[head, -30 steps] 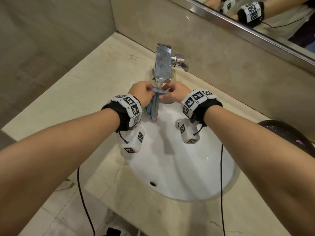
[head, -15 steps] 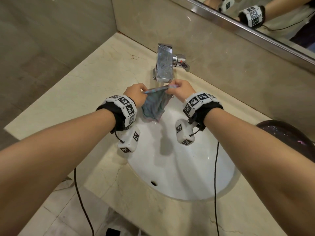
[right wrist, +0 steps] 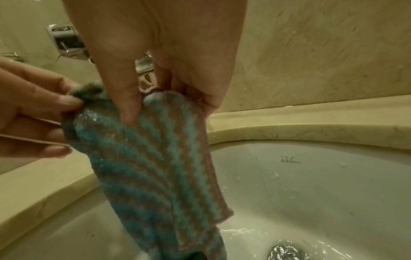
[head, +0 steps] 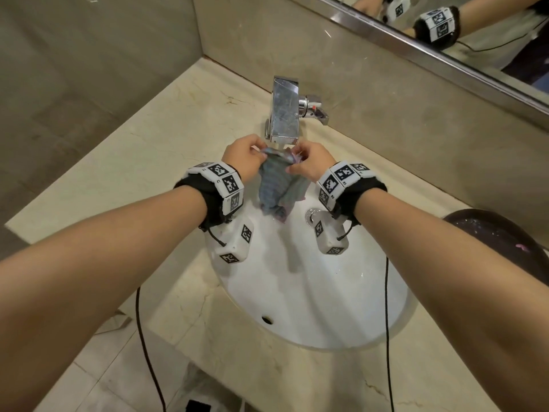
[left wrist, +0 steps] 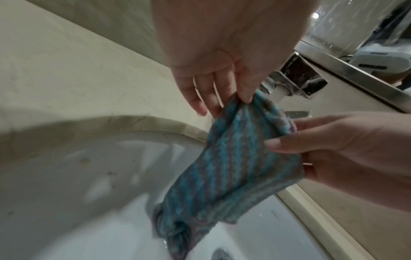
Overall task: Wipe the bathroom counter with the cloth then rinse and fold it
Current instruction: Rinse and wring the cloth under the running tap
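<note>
A wet blue-and-grey striped cloth (head: 277, 185) hangs over the white sink basin (head: 326, 292), just under the chrome faucet (head: 285, 110). My left hand (head: 243, 157) pinches the cloth's top left edge. My right hand (head: 310, 162) pinches the top right edge, close beside the left. In the left wrist view the cloth (left wrist: 235, 158) hangs bunched from thumb and fingers, its lower end near the drain. In the right wrist view the cloth (right wrist: 155, 158) glistens with water between both hands.
The beige marble counter (head: 133, 162) surrounds the basin, with walls at the left and back. A mirror (head: 445, 34) runs above the back wall. A dark round object (head: 499, 233) sits at the right edge. Water pools around the drain (right wrist: 286, 251). Cables hang from both wrists.
The hands spread the cloth's top edge apart half a second ago; now they have drawn together again, bunching the cloth under the faucet.
</note>
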`<state>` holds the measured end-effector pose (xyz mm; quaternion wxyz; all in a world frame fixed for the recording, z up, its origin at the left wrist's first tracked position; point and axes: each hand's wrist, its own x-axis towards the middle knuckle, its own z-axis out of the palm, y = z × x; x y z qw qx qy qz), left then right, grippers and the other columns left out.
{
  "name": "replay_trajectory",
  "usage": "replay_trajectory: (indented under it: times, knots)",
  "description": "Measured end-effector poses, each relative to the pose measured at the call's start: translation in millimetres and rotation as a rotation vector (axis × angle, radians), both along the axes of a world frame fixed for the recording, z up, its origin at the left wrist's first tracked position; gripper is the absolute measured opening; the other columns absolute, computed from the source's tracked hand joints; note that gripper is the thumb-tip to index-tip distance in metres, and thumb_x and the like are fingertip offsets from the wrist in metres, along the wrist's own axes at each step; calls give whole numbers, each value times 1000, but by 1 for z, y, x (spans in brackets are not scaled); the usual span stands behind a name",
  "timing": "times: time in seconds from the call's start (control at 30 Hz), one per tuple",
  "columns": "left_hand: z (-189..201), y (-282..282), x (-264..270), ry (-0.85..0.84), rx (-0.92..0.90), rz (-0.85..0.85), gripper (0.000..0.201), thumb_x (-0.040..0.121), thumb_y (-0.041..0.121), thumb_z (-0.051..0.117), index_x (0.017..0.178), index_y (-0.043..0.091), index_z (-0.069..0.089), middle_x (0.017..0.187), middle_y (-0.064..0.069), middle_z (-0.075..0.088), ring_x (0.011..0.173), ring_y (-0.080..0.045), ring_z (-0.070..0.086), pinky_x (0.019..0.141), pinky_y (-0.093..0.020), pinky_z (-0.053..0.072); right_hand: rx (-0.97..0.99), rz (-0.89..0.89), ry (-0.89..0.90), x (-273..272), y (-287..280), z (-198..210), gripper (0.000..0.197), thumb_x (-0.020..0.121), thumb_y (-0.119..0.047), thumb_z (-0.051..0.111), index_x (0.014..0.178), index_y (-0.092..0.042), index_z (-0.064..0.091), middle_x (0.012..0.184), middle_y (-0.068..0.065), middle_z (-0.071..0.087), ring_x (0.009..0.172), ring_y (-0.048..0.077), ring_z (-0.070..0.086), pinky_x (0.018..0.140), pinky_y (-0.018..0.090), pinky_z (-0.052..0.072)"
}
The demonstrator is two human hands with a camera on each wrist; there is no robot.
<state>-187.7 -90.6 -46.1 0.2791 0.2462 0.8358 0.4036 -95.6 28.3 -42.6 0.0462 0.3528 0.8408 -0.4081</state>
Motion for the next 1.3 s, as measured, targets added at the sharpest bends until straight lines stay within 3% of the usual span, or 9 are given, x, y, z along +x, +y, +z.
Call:
replay_trajectory:
  times: [0.23, 0.33, 0.53, 0.7, 0.77, 0.87, 1.0, 1.17, 1.3]
  knots:
    - [-13, 3, 1, -120, 37, 85, 28, 87, 8, 50, 68, 27, 47, 67, 3, 54, 78, -22, 55, 69, -29, 43, 26, -105, -52, -2, 5, -4, 8, 82, -13, 67, 79, -14, 59, 70, 0, 50, 80, 19, 49, 54, 20, 36]
    - [-16, -3, 1, -91, -39, 46, 12, 87, 10, 51, 84, 21, 52, 81, -5, 60, 80, -23, 54, 72, -29, 41, -5, -82, 62, -6, 2, 1, 6, 80, -11, 68, 86, -10, 66, 67, -8, 50, 82, 16, 50, 56, 15, 36]
    - [-12, -9, 0, -54, -3, -254, 52, 80, 6, 65, 127, 15, 46, 120, -9, 61, 109, -25, 59, 99, -36, 46, -58, -15, 152, -9, -7, 6, 36, 77, -7, 71, 112, -3, 64, 94, 4, 61, 89, 16, 56, 77, 24, 41]
    - [-6, -3, 0, 2, -3, -145, 8, 87, 13, 56, 86, 21, 55, 80, 0, 57, 84, -20, 53, 70, -27, 42, -14, 62, 26, -5, 0, 3, 19, 79, -8, 70, 97, -6, 63, 83, 0, 57, 85, 17, 52, 62, 21, 39]
    - [-6, -1, -3, -52, 46, -132, 19, 90, 10, 49, 77, 23, 49, 82, -4, 56, 81, -20, 53, 60, -23, 40, 90, 142, -115, -3, 2, 2, 16, 79, -15, 71, 83, -12, 56, 77, 0, 52, 81, 18, 49, 58, 23, 36]
    - [0, 0, 2, -166, 155, -104, 20, 94, 6, 41, 80, 20, 45, 78, 1, 53, 69, -9, 49, 48, -6, 40, 185, 207, -255, -2, 5, -1, 28, 81, -17, 69, 104, -5, 61, 88, 6, 54, 83, 19, 51, 70, 25, 38]
    - [-3, -5, 5, -202, 212, -77, 31, 96, 6, 40, 71, 24, 43, 77, 8, 51, 70, -4, 49, 47, 0, 40, 158, 58, -238, 5, 12, -6, 17, 84, -16, 66, 99, -11, 61, 83, 2, 53, 80, 20, 49, 51, 20, 32]
    - [-16, -14, -1, -128, 62, -78, 20, 91, 11, 50, 74, 22, 51, 89, -7, 58, 85, -20, 53, 63, -22, 39, -8, -156, -22, 4, 14, -11, 15, 81, -13, 66, 75, -16, 52, 74, 1, 52, 73, 17, 48, 51, 19, 34]
    - [-22, -17, -3, -69, -82, -88, 24, 84, 14, 63, 108, 8, 64, 113, -9, 65, 107, -22, 59, 88, -23, 40, -8, -53, 57, -4, 10, -6, 29, 79, -11, 67, 62, -22, 46, 65, -5, 48, 63, 10, 44, 55, 20, 35]
